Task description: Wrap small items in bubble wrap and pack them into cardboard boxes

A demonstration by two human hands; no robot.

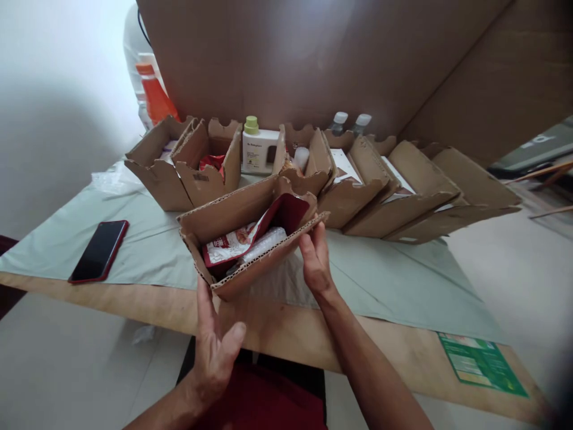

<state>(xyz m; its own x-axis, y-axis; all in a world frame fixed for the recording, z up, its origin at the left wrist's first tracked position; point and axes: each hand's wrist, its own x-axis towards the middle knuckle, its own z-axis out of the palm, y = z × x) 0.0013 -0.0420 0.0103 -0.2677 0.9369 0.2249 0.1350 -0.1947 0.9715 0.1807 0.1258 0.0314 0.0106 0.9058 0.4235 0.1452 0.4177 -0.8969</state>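
Note:
A brown cardboard box (250, 283) with an open top sits slantwise at the middle of the table. Inside it lie a red and white food pouch (233, 243) and a clear plastic-wrapped item (266, 243). My right hand (317, 263) grips the box at its right end, fingers at the rim. Against the near left corner, the straight fingers of my left hand (215, 352) touch the cardboard; its thumb stands apart, off the box. Whether the box rests fully on the cloth is hard to tell.
Several similar cardboard boxes (331, 209) stand in a row behind, with a white bottle with a green cap (259, 149) among them. A phone (99, 251) lies at left on the green cloth (371, 280). An orange bottle (156, 98) stands at back left, a green leaflet (483, 364) at front right.

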